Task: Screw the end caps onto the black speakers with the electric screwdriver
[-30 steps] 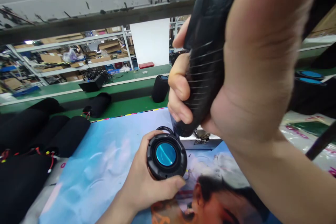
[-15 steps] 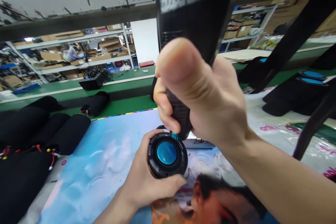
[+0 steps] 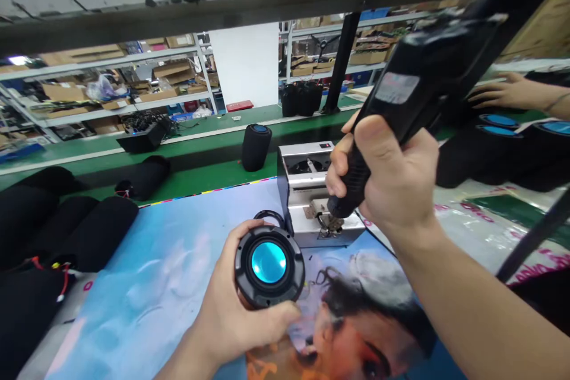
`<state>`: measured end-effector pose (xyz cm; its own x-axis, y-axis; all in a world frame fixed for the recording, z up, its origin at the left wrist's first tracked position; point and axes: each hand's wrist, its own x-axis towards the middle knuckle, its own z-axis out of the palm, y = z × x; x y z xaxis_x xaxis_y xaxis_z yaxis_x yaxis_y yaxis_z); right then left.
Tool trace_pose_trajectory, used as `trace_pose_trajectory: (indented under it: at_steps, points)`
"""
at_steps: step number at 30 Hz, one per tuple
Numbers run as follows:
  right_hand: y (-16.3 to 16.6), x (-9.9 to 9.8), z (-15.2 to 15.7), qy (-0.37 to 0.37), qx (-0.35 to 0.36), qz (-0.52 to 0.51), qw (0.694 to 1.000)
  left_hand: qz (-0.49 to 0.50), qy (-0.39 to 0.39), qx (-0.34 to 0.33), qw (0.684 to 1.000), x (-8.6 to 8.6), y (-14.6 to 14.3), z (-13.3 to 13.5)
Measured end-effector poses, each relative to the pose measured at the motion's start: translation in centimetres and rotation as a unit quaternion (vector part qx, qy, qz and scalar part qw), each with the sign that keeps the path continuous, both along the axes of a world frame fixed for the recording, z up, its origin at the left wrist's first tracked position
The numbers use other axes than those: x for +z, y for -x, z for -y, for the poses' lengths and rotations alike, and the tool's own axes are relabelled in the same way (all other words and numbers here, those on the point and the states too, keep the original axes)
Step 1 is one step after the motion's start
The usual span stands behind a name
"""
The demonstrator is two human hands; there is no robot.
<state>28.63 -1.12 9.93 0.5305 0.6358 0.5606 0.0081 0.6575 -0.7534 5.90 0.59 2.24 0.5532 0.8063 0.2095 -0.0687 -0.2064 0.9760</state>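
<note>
My left hand (image 3: 227, 303) is wrapped round a round black speaker (image 3: 291, 270), whose shiny blue centre faces up at me. In my right hand (image 3: 392, 184) is a black electric screwdriver (image 3: 416, 74) with a white label, gripped in a fist and tilted, its lower end by a silver screw feeder (image 3: 307, 187). The screwdriver's tip is not clearly visible against the feeder. Just behind the speaker, a black ring (image 3: 270, 214) lies on the printed poster sheet (image 3: 169, 285).
Black fabric-covered cylinders (image 3: 104, 225) with wire ends lie at the left. One cylinder with a blue top (image 3: 256, 147) stands on the green bench (image 3: 209, 175). At the right, another person's hand (image 3: 507, 90) is over blue-topped cylinders (image 3: 499, 130). A metal beam (image 3: 178, 6) crosses overhead.
My right hand has swung the screwdriver away from the speaker's rim, to the right and farther off, by the feeder. The speaker has shifted slightly left in view.
</note>
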Motion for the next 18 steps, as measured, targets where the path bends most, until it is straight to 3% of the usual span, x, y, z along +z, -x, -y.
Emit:
trace_pose_trajectory:
  at_steps: [4,8,11,14,16,18]
  points:
    - [-0.1,-1.8,-0.1,0.024,0.005,-0.004,1.0,-0.003,-0.008,0.012,1.0,0.0,0.1,0.0]
    - [0.0,-1.5,0.5,0.046,0.03,-0.007,0.998,0.002,0.003,0.008,1.0,0.0,0.2,0.0]
    - [0.4,0.7,1.4,0.039,0.034,-0.016,0.999,0.008,0.011,0.0,1.0,-0.1,0.2,-0.1]
    - [1.8,4.3,2.4,0.004,0.034,-0.028,0.999,0.014,0.016,-0.008,1.0,-0.4,0.3,-0.2]
    - [3.0,6.3,2.6,-0.044,0.112,0.008,0.993,0.014,0.026,-0.018,0.999,-0.6,0.4,-0.3]
    - [4.3,7.4,2.4,-0.032,0.132,0.054,0.989,0.015,0.04,-0.029,0.999,-0.8,0.5,-0.5]
